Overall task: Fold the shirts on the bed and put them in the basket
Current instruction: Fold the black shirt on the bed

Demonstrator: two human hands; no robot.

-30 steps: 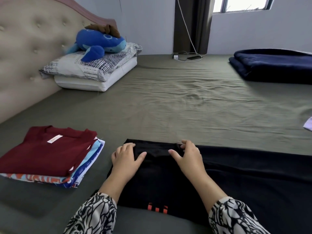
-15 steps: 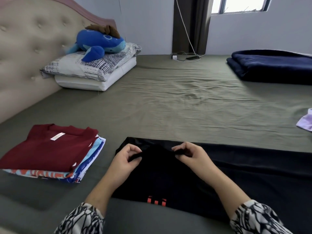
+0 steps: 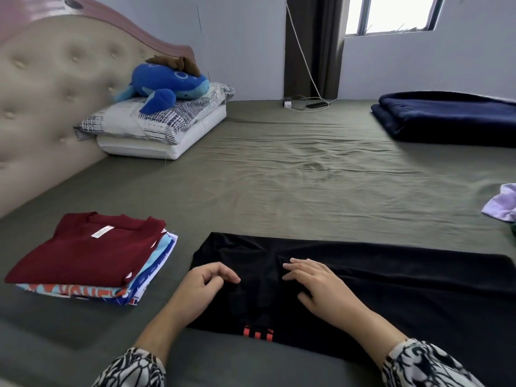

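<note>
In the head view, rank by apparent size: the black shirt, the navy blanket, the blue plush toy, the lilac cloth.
1. black shirt, nearest the camera
2. navy blanket, cut off by the frame
3. blue plush toy
4. lilac cloth, mostly out of frame

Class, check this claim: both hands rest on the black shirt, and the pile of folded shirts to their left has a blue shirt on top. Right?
Not quite. The head view shows the pile of folded shirts topped by a maroon shirt. Both the left hand and right hand rest on the black shirt.
</note>
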